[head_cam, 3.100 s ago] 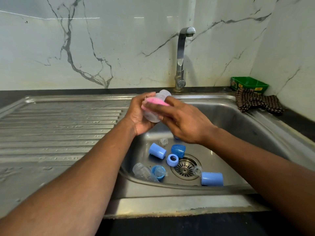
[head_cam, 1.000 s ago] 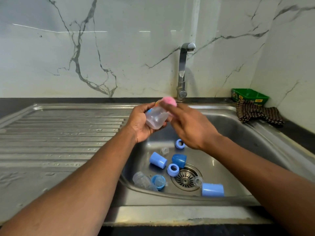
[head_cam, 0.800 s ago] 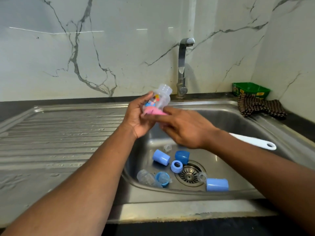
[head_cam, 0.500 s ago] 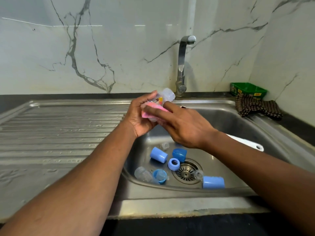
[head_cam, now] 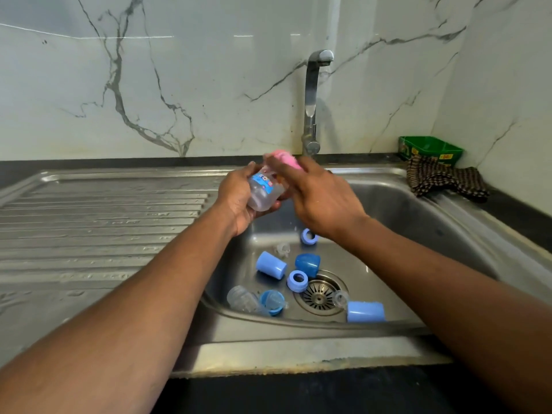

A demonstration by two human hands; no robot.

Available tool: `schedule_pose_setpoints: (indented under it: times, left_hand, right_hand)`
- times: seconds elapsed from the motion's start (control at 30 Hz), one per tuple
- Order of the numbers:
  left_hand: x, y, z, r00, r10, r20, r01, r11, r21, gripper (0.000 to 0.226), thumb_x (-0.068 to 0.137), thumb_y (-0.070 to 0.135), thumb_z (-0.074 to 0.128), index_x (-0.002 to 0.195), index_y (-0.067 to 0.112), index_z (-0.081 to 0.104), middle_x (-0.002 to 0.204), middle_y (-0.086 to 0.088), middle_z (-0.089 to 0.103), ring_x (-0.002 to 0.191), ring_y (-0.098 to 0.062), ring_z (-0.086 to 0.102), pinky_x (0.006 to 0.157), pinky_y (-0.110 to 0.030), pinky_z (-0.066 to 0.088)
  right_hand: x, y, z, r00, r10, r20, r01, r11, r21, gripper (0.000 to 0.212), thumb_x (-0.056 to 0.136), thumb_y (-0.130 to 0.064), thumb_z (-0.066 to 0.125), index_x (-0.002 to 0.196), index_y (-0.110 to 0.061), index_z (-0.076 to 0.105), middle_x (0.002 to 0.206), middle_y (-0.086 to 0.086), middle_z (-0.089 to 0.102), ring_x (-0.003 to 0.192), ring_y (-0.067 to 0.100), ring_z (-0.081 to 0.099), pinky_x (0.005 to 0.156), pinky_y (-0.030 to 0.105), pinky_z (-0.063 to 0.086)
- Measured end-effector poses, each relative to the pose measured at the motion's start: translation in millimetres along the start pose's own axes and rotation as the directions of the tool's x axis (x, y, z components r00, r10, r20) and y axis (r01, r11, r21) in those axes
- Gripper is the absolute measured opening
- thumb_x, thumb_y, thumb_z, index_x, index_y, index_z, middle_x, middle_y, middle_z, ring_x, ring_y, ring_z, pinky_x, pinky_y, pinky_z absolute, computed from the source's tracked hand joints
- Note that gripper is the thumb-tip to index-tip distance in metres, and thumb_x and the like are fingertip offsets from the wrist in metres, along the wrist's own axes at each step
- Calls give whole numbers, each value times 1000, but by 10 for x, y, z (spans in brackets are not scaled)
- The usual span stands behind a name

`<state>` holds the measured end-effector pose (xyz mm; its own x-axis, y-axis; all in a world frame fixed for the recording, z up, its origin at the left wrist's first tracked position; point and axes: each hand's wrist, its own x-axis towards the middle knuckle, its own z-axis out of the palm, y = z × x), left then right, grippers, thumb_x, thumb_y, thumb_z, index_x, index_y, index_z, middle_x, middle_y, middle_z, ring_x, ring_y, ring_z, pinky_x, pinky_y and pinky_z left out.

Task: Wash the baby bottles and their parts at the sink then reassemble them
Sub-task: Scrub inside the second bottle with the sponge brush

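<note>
My left hand [head_cam: 236, 201] grips a small clear baby bottle [head_cam: 264, 191] with a blue label, held over the sink basin [head_cam: 418, 222]. My right hand [head_cam: 319, 198] holds a pink sponge [head_cam: 287, 159] against the bottle's upper end. In the basin lie light blue caps [head_cam: 270, 265] [head_cam: 366, 311], a darker blue cap [head_cam: 308, 264], blue screw rings [head_cam: 297, 280] [head_cam: 308, 236], clear teats [head_cam: 283, 249] [head_cam: 341, 298] and a second clear bottle [head_cam: 242, 298] beside a blue ring with a teat [head_cam: 272, 302].
The tap [head_cam: 312, 103] stands behind my hands, with no water visible. A ribbed steel draining board [head_cam: 98, 228] stretches left. At the back right sit a green tray [head_cam: 430, 147] and a brown checked cloth [head_cam: 445, 180]. The drain strainer [head_cam: 319, 295] is in the basin floor.
The sponge has moved from the bottle's side up to its top end, and the bottle has turned so its base points toward me. The white handle in the basin is out of sight.
</note>
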<state>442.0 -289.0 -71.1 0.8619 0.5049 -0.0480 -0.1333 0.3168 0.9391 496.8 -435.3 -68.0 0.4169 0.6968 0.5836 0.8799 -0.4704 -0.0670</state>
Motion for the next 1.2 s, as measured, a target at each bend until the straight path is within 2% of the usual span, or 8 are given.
schedule_pose_setpoints:
  times: [0.07, 0.2, 0.37, 0.53, 0.7, 0.9, 1.13, 1.2]
  left_hand:
    - [-2, -56, 62, 999, 14, 29, -15, 998, 54, 31, 103, 29, 41, 95, 13, 66, 75, -6, 73, 56, -18, 68, 49, -27, 55]
    - [33, -82, 29, 998, 36, 54, -35, 999, -25, 23, 96, 24, 49, 92, 14, 69, 75, -2, 69, 65, -15, 64, 50, -22, 52]
    - [9, -58, 24, 992, 117, 54, -119, 992, 45, 22, 100, 23, 46, 97, 12, 66, 77, -6, 73, 63, -23, 70, 56, -31, 56]
    - [44, -45, -34, 994, 96, 56, -93, 994, -55, 21, 94, 22, 51, 99, 14, 70, 85, -2, 70, 72, -16, 64, 56, -22, 53]
    - [-6, -49, 42, 994, 75, 76, -74, 997, -17, 23, 98, 23, 49, 102, 9, 67, 84, -10, 73, 69, -25, 69, 57, -31, 56]
    - [-57, 102, -76, 957, -35, 287, 102, 970, -221, 27, 85, 29, 59, 97, 6, 63, 81, -7, 64, 72, -18, 61, 65, -26, 53]
    - [-117, 127, 39, 938, -31, 347, 142, 944, -298, 29, 85, 26, 58, 102, 5, 67, 96, -12, 67, 85, -22, 63, 77, -30, 54]
    - [-129, 105, 30, 945, -25, 327, 128, 946, -298, 30, 87, 29, 59, 102, 4, 65, 93, -13, 66, 79, -23, 63, 72, -30, 53]
  right_hand:
    - [-60, 87, -59, 999, 53, 7, -54, 998, 24, 57, 100, -23, 43, 152, -43, 31, 132, 6, 50, 106, 37, 57, 75, 40, 45]
    - [-163, -107, -72, 964, -255, 82, 237, 955, 181, 47, 102, -28, 44, 149, -36, 41, 123, 3, 55, 102, 30, 58, 74, 39, 47]
    - [-21, 174, -82, 997, 77, 22, -78, 995, 65, 54, 102, -27, 42, 153, -41, 29, 136, 6, 50, 114, 36, 56, 86, 42, 49]
    - [-144, -151, -59, 952, -277, 127, 251, 950, 187, 50, 103, -33, 39, 152, -36, 31, 124, 5, 54, 106, 33, 58, 82, 46, 50]
    - [-39, 202, -72, 997, 57, 49, -60, 996, 64, 57, 103, -27, 40, 153, -46, 20, 133, 7, 50, 111, 37, 56, 84, 41, 48]
    - [-99, -124, -66, 952, -284, 112, 268, 953, 138, 49, 103, -37, 38, 152, -43, 30, 123, 4, 50, 97, 36, 59, 75, 45, 51]
    - [-44, 181, -183, 994, 20, -103, -12, 997, 74, 53, 106, -36, 34, 151, -52, 12, 126, 7, 50, 100, 39, 60, 76, 46, 51]
    - [-107, 99, -157, 997, -47, -57, 53, 993, 109, 51, 105, -37, 34, 153, -47, 17, 130, 7, 50, 101, 40, 60, 79, 48, 51]
